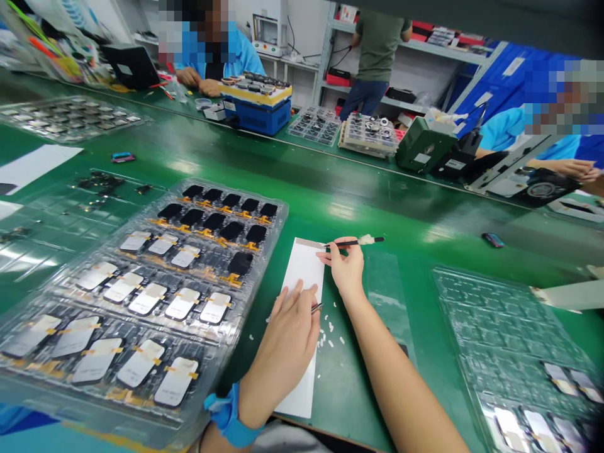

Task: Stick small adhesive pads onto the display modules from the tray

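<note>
Left hand (287,346), blue wrist strap (226,415): fingers curled shut on slim metal tweezers (317,307), over a white paper strip (297,399). Right hand (346,269) pinches a thin black white-tufted swab (349,243) closed, above the strip. Clear plastic tray (278,211) of taped rectangular panels (141,363) alongside, at left.

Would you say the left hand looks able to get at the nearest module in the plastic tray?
Probably yes: the left hand lies right beside the tray, with nothing between it and the module, though it holds tweezers.
</note>
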A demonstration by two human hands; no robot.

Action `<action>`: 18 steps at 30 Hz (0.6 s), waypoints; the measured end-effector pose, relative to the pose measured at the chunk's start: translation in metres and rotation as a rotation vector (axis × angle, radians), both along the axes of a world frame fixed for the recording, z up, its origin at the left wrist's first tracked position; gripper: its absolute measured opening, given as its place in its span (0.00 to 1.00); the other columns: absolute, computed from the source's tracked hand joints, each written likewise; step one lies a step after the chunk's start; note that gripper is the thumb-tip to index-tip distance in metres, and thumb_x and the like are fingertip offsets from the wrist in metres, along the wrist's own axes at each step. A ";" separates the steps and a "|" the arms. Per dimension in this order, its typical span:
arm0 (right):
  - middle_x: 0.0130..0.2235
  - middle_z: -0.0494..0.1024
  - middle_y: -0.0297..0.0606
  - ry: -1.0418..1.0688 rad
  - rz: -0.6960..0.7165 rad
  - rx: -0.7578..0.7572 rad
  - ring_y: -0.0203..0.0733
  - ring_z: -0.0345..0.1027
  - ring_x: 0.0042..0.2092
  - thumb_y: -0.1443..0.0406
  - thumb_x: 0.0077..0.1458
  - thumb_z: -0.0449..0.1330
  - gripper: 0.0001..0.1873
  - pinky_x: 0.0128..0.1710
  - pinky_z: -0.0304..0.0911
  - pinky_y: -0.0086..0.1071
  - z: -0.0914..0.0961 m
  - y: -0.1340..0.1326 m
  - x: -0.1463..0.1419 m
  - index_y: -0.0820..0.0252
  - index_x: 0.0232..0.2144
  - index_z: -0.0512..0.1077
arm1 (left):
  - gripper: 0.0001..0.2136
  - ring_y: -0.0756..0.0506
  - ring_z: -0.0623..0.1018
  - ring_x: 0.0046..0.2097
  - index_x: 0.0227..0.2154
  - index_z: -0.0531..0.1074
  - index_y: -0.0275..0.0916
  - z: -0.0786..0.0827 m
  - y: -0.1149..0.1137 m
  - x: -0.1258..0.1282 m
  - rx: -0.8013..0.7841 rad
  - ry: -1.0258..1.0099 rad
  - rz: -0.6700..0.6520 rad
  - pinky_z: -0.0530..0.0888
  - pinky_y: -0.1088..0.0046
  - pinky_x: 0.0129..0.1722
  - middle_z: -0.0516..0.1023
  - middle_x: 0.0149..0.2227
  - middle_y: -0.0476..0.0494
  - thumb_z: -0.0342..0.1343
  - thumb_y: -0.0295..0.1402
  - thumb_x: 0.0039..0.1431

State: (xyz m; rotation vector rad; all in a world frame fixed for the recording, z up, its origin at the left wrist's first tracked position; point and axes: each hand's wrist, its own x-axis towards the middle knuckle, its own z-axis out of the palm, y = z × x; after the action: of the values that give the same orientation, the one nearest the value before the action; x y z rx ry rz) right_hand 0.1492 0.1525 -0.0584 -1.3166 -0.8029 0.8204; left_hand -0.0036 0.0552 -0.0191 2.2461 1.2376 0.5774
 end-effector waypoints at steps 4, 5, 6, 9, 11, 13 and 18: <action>0.30 0.74 0.29 0.019 0.048 -0.010 0.32 0.72 0.28 0.61 0.59 0.64 0.10 0.26 0.71 0.26 -0.002 0.001 0.003 0.62 0.37 0.69 | 0.11 0.36 0.63 0.67 0.50 0.61 0.40 -0.002 0.000 0.000 0.020 -0.008 0.006 0.62 0.43 0.64 0.74 0.58 0.35 0.41 0.25 0.69; 0.31 0.74 0.29 0.025 0.059 -0.013 0.32 0.71 0.29 0.62 0.61 0.63 0.09 0.27 0.71 0.27 -0.002 0.002 0.005 0.63 0.38 0.70 | 0.11 0.36 0.64 0.67 0.50 0.61 0.40 -0.002 0.000 0.000 0.022 -0.009 0.008 0.62 0.43 0.64 0.75 0.58 0.35 0.41 0.25 0.69; 0.32 0.74 0.30 0.032 0.067 -0.015 0.32 0.71 0.29 0.63 0.61 0.62 0.09 0.28 0.71 0.27 -0.002 0.002 0.006 0.64 0.39 0.70 | 0.11 0.36 0.64 0.67 0.51 0.61 0.40 -0.002 0.000 0.001 0.022 -0.010 0.010 0.62 0.43 0.64 0.75 0.58 0.35 0.42 0.25 0.69; 0.34 0.74 0.31 0.050 0.069 -0.012 0.33 0.71 0.32 0.63 0.62 0.61 0.08 0.29 0.71 0.28 -0.001 0.003 0.008 0.63 0.41 0.71 | 0.11 0.36 0.64 0.67 0.50 0.62 0.40 -0.001 0.000 0.001 0.013 -0.009 0.016 0.62 0.44 0.63 0.75 0.58 0.35 0.42 0.25 0.69; 0.34 0.74 0.31 0.057 0.054 -0.006 0.33 0.71 0.32 0.64 0.62 0.61 0.08 0.29 0.71 0.27 -0.002 0.004 0.008 0.63 0.42 0.70 | 0.11 0.36 0.64 0.67 0.50 0.62 0.40 0.000 0.000 0.001 0.009 -0.006 0.013 0.62 0.43 0.63 0.74 0.58 0.35 0.42 0.25 0.69; 0.34 0.73 0.31 0.060 0.033 0.001 0.34 0.72 0.33 0.65 0.62 0.61 0.09 0.29 0.71 0.27 -0.002 0.004 0.008 0.63 0.43 0.69 | 0.11 0.36 0.64 0.67 0.50 0.61 0.39 0.000 0.000 0.001 0.006 0.002 0.008 0.62 0.43 0.63 0.74 0.58 0.34 0.41 0.25 0.69; 0.39 0.74 0.35 0.059 0.006 0.010 0.36 0.73 0.36 0.63 0.63 0.61 0.11 0.31 0.72 0.30 -0.006 0.007 0.007 0.62 0.46 0.69 | 0.09 0.37 0.66 0.66 0.48 0.62 0.38 0.005 0.000 0.001 -0.003 0.015 0.017 0.62 0.44 0.63 0.74 0.57 0.33 0.40 0.25 0.69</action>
State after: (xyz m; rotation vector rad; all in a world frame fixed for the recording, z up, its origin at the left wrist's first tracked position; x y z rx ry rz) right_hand 0.1562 0.1592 -0.0639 -1.2762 -0.7639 0.8546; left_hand -0.0024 0.0548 -0.0140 2.2433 1.2656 0.5651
